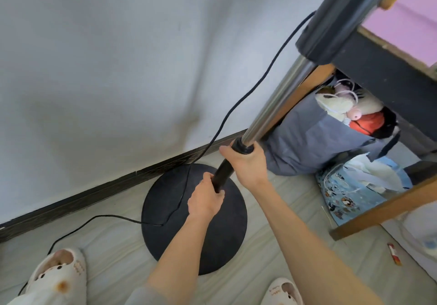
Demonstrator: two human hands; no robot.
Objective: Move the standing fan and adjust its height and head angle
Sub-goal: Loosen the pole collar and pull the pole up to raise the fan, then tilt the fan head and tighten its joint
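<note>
The standing fan has a round black base (170,210) flat on the floor near the wall. Its black lower tube (222,174) rises to a black collar (242,147), where a shiny metal inner pole (276,99) continues up to a dark upper housing (343,14). The fan head is out of view. My left hand (205,198) is wrapped around the lower tube. My right hand (246,165) grips the collar at the joint. A black power cord (227,118) hangs from the upper housing, crosses the base and trails left over the floor.
A white wall with a dark skirting board (94,191) runs behind the fan. To the right stands a wooden frame (383,210) with a grey bag of soft toys (314,137) and a blue patterned bag (350,196) under it. My slippered feet (59,278) are at the bottom.
</note>
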